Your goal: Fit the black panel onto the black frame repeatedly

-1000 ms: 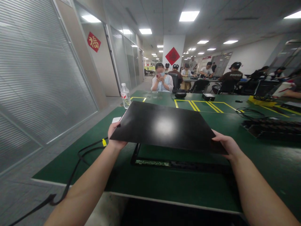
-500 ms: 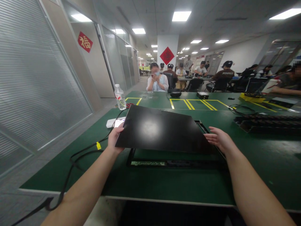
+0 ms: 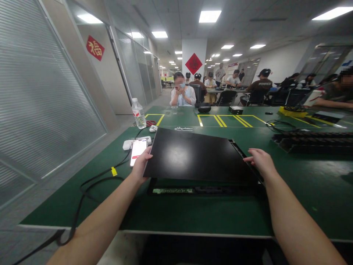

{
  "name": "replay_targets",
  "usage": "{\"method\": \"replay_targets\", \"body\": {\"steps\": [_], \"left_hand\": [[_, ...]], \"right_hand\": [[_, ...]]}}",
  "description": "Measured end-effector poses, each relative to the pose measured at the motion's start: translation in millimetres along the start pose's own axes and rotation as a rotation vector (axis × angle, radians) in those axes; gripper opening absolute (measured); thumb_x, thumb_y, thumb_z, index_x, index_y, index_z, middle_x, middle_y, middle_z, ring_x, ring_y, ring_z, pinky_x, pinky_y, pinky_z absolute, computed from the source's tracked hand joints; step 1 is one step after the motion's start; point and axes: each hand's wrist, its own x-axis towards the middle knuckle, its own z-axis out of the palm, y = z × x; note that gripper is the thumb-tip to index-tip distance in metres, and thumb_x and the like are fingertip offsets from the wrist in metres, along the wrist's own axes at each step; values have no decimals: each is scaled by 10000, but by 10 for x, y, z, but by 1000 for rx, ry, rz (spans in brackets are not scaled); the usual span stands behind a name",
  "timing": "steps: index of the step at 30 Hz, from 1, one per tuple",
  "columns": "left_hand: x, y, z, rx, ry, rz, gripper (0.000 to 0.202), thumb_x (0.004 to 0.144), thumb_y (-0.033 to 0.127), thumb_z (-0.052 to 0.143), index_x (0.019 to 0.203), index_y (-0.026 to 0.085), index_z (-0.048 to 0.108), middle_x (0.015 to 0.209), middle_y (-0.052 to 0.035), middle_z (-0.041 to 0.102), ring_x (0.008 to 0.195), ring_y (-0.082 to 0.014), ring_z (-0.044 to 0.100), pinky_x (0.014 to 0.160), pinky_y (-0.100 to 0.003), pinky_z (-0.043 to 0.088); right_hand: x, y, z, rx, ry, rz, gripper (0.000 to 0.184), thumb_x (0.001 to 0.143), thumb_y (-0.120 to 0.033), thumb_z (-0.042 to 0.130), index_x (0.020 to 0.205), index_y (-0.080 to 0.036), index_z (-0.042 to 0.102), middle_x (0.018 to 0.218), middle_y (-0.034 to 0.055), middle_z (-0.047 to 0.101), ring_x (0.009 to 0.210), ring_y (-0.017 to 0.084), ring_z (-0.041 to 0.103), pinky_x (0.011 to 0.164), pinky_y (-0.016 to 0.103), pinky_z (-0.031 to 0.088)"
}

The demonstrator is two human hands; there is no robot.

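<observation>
A black flat display panel (image 3: 193, 158) lies tilted above a black frame (image 3: 220, 191), its left side raised and its right side low within the frame. My left hand (image 3: 141, 165) grips the panel's left edge, thumb on top and fingers underneath. Beside the right edge, my right hand (image 3: 260, 162) is open, its fingers pointing at the panel and the frame's side. I cannot tell whether those fingertips touch it. Along the frame's near side shows a green circuit board strip (image 3: 173, 191). The panel hides most of the frame's inside.
Left of the panel are a lit phone (image 3: 138, 149), a white power strip (image 3: 127, 144), a water bottle (image 3: 138, 114) and a black cable (image 3: 82, 187). Black racks (image 3: 317, 141) stand at the right of the green table (image 3: 206, 217). A person (image 3: 182, 94) sits across.
The panel's raised left side has come down and shifted right with my left hand, uncovering more of the phone. My right hand stays beside the right edge, its fingers slightly more bent.
</observation>
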Motion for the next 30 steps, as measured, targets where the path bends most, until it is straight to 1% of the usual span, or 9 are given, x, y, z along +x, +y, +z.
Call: {"method": "replay_targets", "body": {"steps": [4, 7, 9, 15, 19, 23, 27, 30], "left_hand": [[-16, -33, 31, 22, -48, -64, 612, 616, 213, 645, 1224, 169, 696, 1088, -82, 787, 992, -332, 746, 884, -460, 605], [-18, -53, 40, 11, -47, -84, 663, 616, 201, 648, 1277, 158, 676, 1085, -85, 790, 984, -327, 748, 867, -437, 606], [-21, -60, 45, 19, -48, -115, 676, 634, 193, 657, 1309, 153, 664, 1087, -88, 791, 977, -322, 750, 855, -421, 607], [-35, -47, 84, 43, -71, -197, 682, 672, 175, 657, 1354, 143, 659, 1095, -105, 795, 949, -317, 757, 802, -390, 615], [-24, -57, 105, 43, -57, -232, 682, 679, 155, 636, 1361, 142, 665, 1079, -107, 801, 936, -311, 763, 781, -375, 617], [-16, -73, 120, 48, -28, -243, 661, 690, 138, 619, 1349, 137, 676, 1070, -105, 805, 920, -297, 768, 757, -354, 618], [-17, -67, 131, 63, -14, -262, 624, 705, 113, 603, 1320, 153, 697, 1072, -92, 808, 894, -274, 774, 691, -315, 611], [-13, -58, 129, 66, -15, -284, 601, 710, 97, 600, 1298, 148, 710, 1068, -97, 810, 883, -271, 777, 663, -310, 609]], "right_hand": [[82, 84, -44, -199, 32, -38, 438, 798, -429, 614, 1157, -192, 696, 712, 80, 758, 686, 241, 675, 651, 337, 491], [95, 79, -58, -313, 53, -16, 432, 816, -440, 572, 1167, -220, 692, 734, 53, 767, 777, 265, 687, 731, 367, 494], [77, 46, -62, -363, 60, -8, 426, 815, -438, 558, 1160, -229, 696, 750, 45, 772, 812, 276, 689, 757, 380, 490], [-15, -82, -73, -464, 73, -11, 352, 789, -370, 571, 1061, -226, 741, 811, 71, 784, 870, 288, 687, 732, 364, 473], [-35, -113, -74, -518, 76, -15, 341, 783, -347, 567, 1041, -230, 757, 827, 75, 783, 883, 295, 685, 711, 357, 466], [-17, -79, -62, -586, 81, -30, 371, 787, -369, 560, 1061, -231, 768, 848, 87, 780, 885, 309, 689, 700, 365, 470], [-3, -48, -58, -624, 79, -63, 401, 786, -401, 558, 1061, -219, 787, 849, 116, 765, 838, 299, 692, 702, 365, 487], [-14, -61, -59, -648, 74, -61, 403, 782, -415, 566, 1056, -231, 797, 871, 122, 763, 833, 298, 693, 710, 372, 500]]}}
